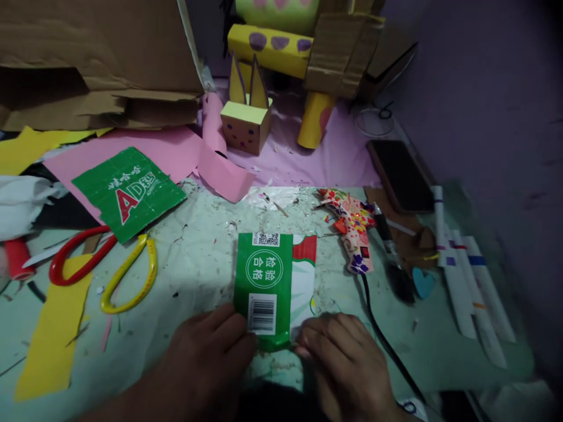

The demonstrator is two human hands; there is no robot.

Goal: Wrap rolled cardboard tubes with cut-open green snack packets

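Note:
A green and white printed piece of cardboard (pixel 269 284), with a barcode and a round stamp mark, lies in front of me near the table's front edge. My left hand (pixel 206 346) is closed at its lower left corner, fingers curled against the edge. At the lower right corner, my right hand (pixel 347 357) pinches the white part between thumb and fingers. A crease runs down the piece between the green and white parts. To the right rests a flower-patterned glue gun (pixel 352 228) with a black cord.
Scissors (pixel 127 281) with red and yellow handles lie left, beside a green cardboard piece (pixel 132 196) and a yellow paper strip (pixel 57 328). A cardboard box with ears (pixel 241 126) stands behind. White markers (pixel 470 287) and a phone (pixel 402 176) lie right.

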